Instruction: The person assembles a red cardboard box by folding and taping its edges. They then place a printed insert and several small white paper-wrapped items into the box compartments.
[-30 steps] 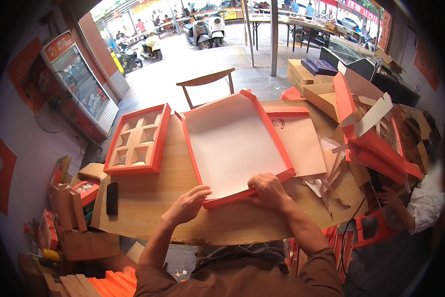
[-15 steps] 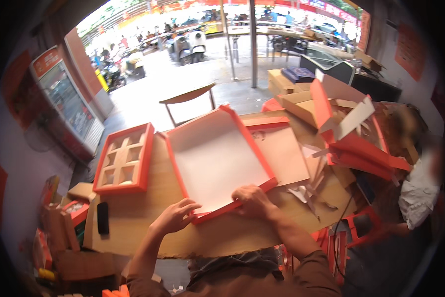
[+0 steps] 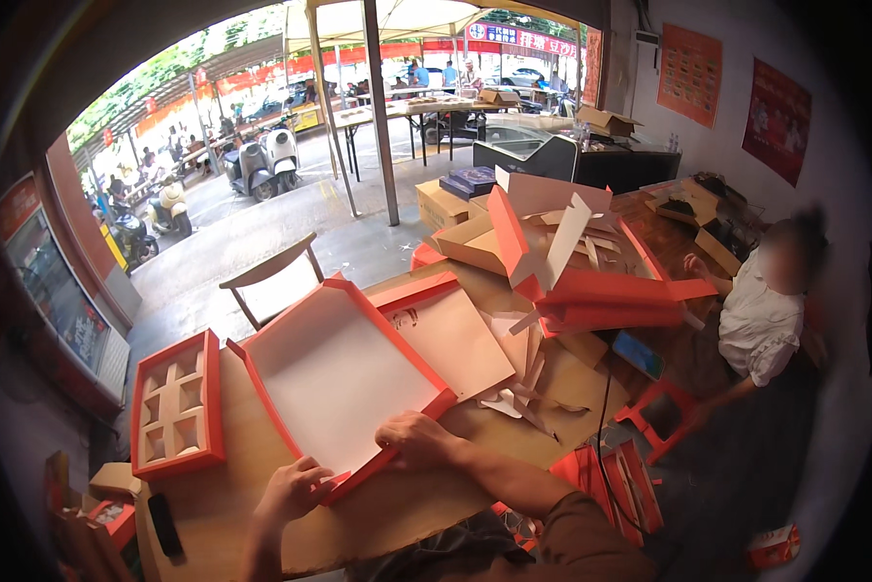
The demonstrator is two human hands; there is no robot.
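A shallow red cardboard box (image 3: 344,373) with a white inside lies in front of me, its far corner flaps sticking up. At its near-left corner, my left hand (image 3: 293,491) pinches the front wall between thumb and fingers. My right hand (image 3: 419,439) has its fingers curled over the same front wall, nearer the right corner. A red box with a cream six-hole divider (image 3: 176,407) stands to the left. Partly tucked behind the shallow box, a pale printed cardboard piece (image 3: 455,341) lies on the right.
A black phone (image 3: 165,527) rests on the wooden table's (image 3: 232,514) left end. Paper scraps (image 3: 514,400) and a large red carton full of cardboard offcuts (image 3: 601,301) occupy the right. Beyond it a person in white (image 3: 761,320) sits. A chair (image 3: 271,276) stands across the table.
My view has swung to the right, so the scene sits further left and the seated person shows more fully. Both hands stay on the box's front wall.
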